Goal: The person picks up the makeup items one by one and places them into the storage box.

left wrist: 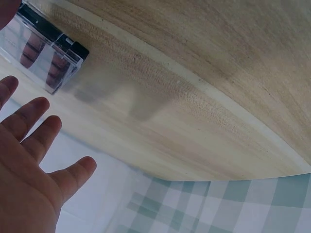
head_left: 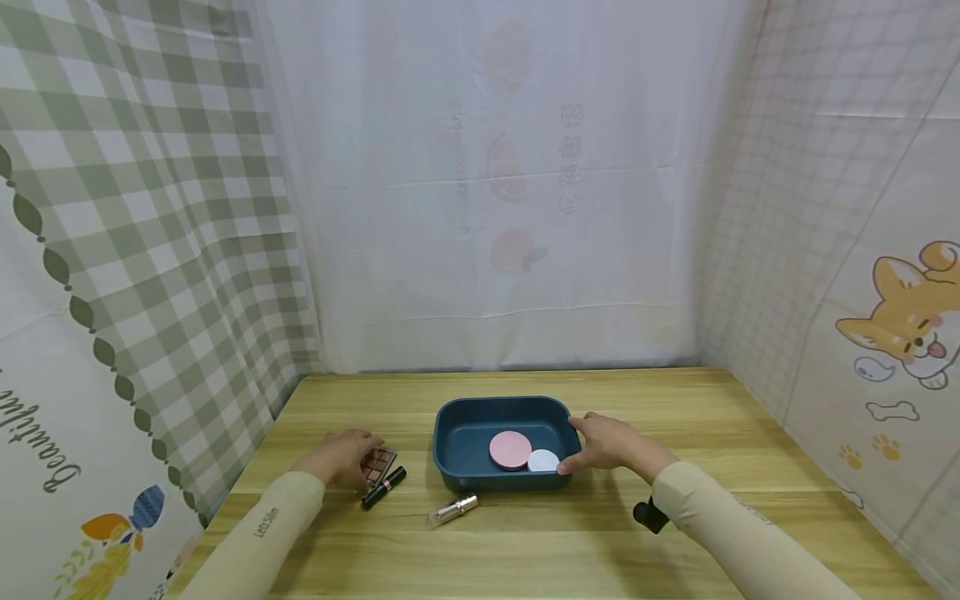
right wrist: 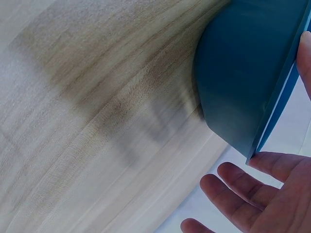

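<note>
My left hand [head_left: 347, 457] is at an eyeshadow palette [head_left: 378, 464] with a clear lid, at the left of the table. In the left wrist view the fingers [left wrist: 43, 141] are spread beside the palette [left wrist: 51, 51]; whether a fingertip touches it cannot be told. Two lipstick tubes lie near: a black one [head_left: 384, 487] by the palette and a silver, clear-ended one [head_left: 452, 511] before the tray. My right hand [head_left: 609, 443] touches the right end of a dark blue tray [head_left: 480, 482] with thumb and index finger, its other fingers loosely extended [right wrist: 238, 204].
Inside the tray lie a pink round disc [head_left: 510, 450] and a white round piece [head_left: 543, 461]. A small black object [head_left: 650, 516] lies by the right forearm. Curtains hang behind the wooden table [head_left: 525, 550] and along both sides.
</note>
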Motion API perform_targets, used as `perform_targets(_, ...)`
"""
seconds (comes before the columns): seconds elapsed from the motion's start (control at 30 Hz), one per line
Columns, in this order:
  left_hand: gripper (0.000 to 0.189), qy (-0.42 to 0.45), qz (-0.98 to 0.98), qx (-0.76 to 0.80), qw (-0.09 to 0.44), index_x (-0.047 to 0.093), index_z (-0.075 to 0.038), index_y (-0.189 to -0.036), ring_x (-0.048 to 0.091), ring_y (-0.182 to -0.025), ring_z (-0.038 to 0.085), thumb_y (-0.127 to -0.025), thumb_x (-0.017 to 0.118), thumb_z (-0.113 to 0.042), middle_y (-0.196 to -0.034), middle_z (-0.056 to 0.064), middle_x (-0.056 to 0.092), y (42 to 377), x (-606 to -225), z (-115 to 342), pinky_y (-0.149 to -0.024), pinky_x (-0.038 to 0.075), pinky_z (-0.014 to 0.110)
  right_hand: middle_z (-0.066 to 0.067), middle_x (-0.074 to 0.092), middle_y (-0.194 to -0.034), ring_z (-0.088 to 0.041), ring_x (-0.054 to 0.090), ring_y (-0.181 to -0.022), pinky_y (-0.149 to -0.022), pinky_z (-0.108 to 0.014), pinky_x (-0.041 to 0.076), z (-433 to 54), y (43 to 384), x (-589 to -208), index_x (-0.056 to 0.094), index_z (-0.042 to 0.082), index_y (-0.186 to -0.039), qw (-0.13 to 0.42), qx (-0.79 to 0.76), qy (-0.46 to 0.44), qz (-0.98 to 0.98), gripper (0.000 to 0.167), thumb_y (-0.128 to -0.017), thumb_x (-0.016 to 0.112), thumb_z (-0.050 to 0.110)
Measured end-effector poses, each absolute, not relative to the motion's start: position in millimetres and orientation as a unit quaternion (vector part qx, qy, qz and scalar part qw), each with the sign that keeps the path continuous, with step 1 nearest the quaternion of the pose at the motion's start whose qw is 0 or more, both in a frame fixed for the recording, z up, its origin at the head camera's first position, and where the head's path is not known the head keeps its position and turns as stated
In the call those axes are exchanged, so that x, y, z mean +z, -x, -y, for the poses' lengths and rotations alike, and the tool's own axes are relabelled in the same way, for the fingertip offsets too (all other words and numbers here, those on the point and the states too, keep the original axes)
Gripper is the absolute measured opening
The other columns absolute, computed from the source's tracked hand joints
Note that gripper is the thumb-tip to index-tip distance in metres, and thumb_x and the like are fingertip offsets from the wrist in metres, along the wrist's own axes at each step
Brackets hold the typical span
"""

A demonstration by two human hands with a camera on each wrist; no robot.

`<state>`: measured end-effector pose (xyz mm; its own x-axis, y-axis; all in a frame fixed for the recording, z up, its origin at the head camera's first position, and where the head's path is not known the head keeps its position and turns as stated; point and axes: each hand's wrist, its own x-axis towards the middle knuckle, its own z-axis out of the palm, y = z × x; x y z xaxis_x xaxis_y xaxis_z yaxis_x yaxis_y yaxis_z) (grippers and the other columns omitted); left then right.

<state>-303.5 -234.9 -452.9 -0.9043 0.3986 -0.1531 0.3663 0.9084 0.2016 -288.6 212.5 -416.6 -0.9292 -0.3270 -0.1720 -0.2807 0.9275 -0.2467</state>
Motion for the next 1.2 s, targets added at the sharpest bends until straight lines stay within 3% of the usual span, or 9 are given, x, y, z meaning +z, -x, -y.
perform_targets(0.23,0.072,-0.193,-0.973,0.085,0.095,0.057,-0.009,-0.134,0.043,-0.131,0.045,-0.070,0.090,-0.017,-0.141,0.020,0.051,301.6,-455.2,233.9,-0.104,0.024,0.073,-0.030,0.051,-0.137,-0.044,0.053,-0.122,-0.098,-0.061,0.044,-212.2,287.3,-416.1,0.047,-0.004,-0.144,0.105,-0.109,0.155,-0.976,0.102,-0.072,0.081,0.060)
perform_targets(0.67,0.066,-0.187,-0.975,0.082,0.092,0.056,0.000,-0.133,0.048,-0.125,0.046,-0.078,0.084,-0.021,-0.135,0.026,0.053,300.4,-455.2,235.5,-0.103,0.033,0.066,-0.031,0.049,-0.139,-0.045,0.051,-0.124,-0.099,-0.061,0.042,-213.2,288.3,-418.2,0.046,-0.003,-0.145,0.108,-0.113,0.150,-0.976,0.103,-0.072,0.080,0.061)
perform_targets(0.93,0.077,-0.169,-0.977,0.081,0.099,0.048,0.008,-0.140,0.041,-0.131,0.049,-0.082,0.082,-0.030,-0.141,0.032,0.045,303.2,-460.9,240.1,-0.107,0.030,0.064,-0.031,0.049,-0.139,-0.045,0.051,-0.125,-0.099,-0.062,0.042,-213.1,288.6,-418.9,0.046,-0.004,-0.145,0.109,-0.118,0.146,-0.976,0.102,-0.073,0.081,0.059)
perform_targets(1.2,0.084,-0.174,-0.968,0.148,0.103,0.044,0.009,-0.143,0.037,-0.133,0.051,-0.077,0.086,-0.021,-0.144,0.033,0.041,302.5,-462.4,243.9,-0.107,0.033,0.062,-0.029,0.051,-0.137,-0.043,0.055,-0.120,-0.097,-0.062,0.044,-212.5,287.3,-417.7,0.047,-0.004,-0.145,0.105,-0.120,0.147,-0.976,0.100,-0.073,0.082,0.057)
